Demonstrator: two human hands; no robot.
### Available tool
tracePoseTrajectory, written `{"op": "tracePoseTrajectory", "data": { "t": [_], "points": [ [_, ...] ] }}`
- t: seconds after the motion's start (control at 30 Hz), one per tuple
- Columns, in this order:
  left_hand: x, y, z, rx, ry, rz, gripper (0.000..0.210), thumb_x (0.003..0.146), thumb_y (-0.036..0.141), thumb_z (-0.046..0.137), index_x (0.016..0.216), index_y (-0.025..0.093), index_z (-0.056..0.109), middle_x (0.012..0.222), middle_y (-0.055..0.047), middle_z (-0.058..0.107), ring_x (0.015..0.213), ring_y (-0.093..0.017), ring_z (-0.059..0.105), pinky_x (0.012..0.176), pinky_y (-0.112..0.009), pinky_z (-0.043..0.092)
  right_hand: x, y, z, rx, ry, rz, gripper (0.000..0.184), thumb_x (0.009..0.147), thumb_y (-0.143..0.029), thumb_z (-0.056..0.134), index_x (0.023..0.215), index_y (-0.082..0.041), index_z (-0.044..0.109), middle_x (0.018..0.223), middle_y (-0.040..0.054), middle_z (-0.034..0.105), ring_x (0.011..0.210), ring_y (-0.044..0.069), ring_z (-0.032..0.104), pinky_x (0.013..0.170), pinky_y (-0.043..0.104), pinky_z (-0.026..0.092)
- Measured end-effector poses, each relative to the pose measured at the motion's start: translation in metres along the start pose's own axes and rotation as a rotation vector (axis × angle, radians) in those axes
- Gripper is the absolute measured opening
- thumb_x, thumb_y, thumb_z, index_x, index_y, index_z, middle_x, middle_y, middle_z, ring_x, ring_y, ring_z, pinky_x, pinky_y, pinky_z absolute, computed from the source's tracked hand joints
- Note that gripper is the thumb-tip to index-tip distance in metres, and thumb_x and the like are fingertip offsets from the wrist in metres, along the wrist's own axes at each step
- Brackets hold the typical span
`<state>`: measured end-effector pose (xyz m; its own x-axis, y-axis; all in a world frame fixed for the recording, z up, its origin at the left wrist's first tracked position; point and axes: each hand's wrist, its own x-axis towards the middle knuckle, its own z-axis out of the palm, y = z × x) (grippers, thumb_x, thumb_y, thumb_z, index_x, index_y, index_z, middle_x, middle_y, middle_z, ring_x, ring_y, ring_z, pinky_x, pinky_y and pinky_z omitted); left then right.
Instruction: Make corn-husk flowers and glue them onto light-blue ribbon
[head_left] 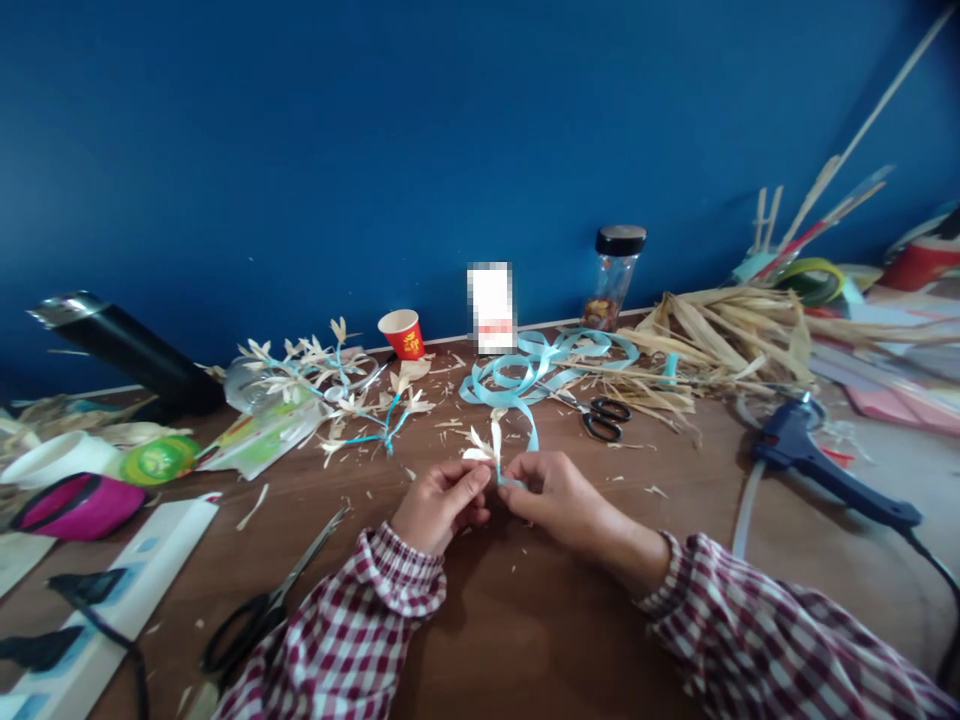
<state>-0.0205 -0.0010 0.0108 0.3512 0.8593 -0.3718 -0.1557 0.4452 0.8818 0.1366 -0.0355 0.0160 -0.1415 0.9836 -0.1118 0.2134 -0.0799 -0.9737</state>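
Between my hands stands a small cream flower of dried husk petals (486, 445), with light blue ribbon at its base. My left hand (444, 500) pinches the flower's stem, thumb and forefinger closed. Closed on the light blue ribbon (532, 425) right beside the stem is my right hand (551, 500). From there the ribbon runs back to a loose coil on the table. To the left lie branches of finished husk flowers (388, 430) with blue-wrapped stems. The stem itself is mostly hidden by my fingers.
Large scissors (274, 600) lie by my left sleeve, small black-handled scissors (606, 418) beyond my right hand. A glue gun (825, 465) and dried husks (735, 335) are right. A paper cup (405, 335), jar (611, 285) and power strip (142, 580) stand around; husk scraps litter the table.
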Motion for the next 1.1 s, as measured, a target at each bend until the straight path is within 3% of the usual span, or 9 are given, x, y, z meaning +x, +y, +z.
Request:
{"op": "tracePoseTrajectory", "data": {
  "t": [0.13, 0.47, 0.73, 0.87, 1.0, 1.1],
  "points": [
    [0.001, -0.001, -0.004, 0.011, -0.097, -0.047, 0.034, 0.057, 0.036, 0.079, 0.084, 0.015, 0.072, 0.051, 0.005, 0.053, 0.045, -0.004, 0.048, 0.048, -0.019, 0.048, 0.0, -0.003, -0.007, 0.059, -0.058, 0.029, 0.015, 0.071, -0.026, 0.055, 0.065, -0.013, 0.055, 0.051, -0.0052, 0.043, 0.046, 0.005, 0.032, 0.042, 0.018, 0.025],
    [0.002, -0.004, -0.003, 0.015, -0.11, -0.069, 0.032, 0.052, 0.034, 0.081, 0.076, 0.014, 0.074, 0.055, 0.002, 0.058, 0.042, -0.002, 0.047, 0.042, -0.014, 0.042, 0.0, -0.003, -0.005, 0.162, -0.199, 0.045, 0.018, 0.073, -0.028, 0.058, 0.065, -0.012, 0.056, 0.049, -0.0057, 0.042, 0.043, 0.004, 0.03, 0.039, 0.017, 0.022],
    [0.002, -0.006, 0.0, 0.085, -0.072, 0.021, 0.029, 0.056, 0.038, 0.078, 0.068, 0.013, 0.07, 0.054, 0.003, 0.059, 0.042, -0.003, 0.049, 0.042, -0.014, 0.04, 0.003, 0.003, -0.001, 0.13, -0.149, 0.08, 0.016, 0.071, -0.025, 0.06, 0.063, -0.013, 0.056, 0.046, -0.0052, 0.046, 0.04, 0.004, 0.034, 0.037, 0.016, 0.023],
    [0.003, -0.005, -0.001, 0.101, -0.019, -0.023, 0.032, 0.053, 0.04, 0.079, 0.069, 0.014, 0.07, 0.056, 0.002, 0.06, 0.044, -0.004, 0.049, 0.043, -0.015, 0.041, 0.003, 0.008, 0.001, 0.129, -0.089, 0.084, 0.017, 0.071, -0.028, 0.062, 0.063, -0.013, 0.056, 0.046, -0.0056, 0.047, 0.039, 0.004, 0.034, 0.037, 0.016, 0.022],
    [0.004, -0.002, -0.005, 0.155, 0.006, -0.027, 0.033, 0.054, 0.042, 0.078, 0.072, 0.014, 0.071, 0.057, 0.003, 0.059, 0.047, -0.004, 0.05, 0.046, -0.015, 0.043, 0.003, 0.009, 0.0, 0.182, -0.135, 0.083, 0.02, 0.071, -0.033, 0.064, 0.071, -0.014, 0.06, 0.052, -0.0029, 0.054, 0.041, 0.005, 0.04, 0.039, 0.018, 0.027],
    [0.005, -0.002, -0.01, 0.233, -0.001, 0.023, 0.031, 0.06, 0.042, 0.074, 0.075, 0.016, 0.071, 0.06, 0.002, 0.058, 0.05, -0.006, 0.051, 0.044, -0.015, 0.042, 0.001, 0.005, -0.002, 0.101, -0.1, 0.047, 0.022, 0.075, -0.035, 0.06, 0.07, -0.013, 0.06, 0.048, -0.0048, 0.049, 0.042, 0.006, 0.038, 0.04, 0.018, 0.026]
  ]
}}
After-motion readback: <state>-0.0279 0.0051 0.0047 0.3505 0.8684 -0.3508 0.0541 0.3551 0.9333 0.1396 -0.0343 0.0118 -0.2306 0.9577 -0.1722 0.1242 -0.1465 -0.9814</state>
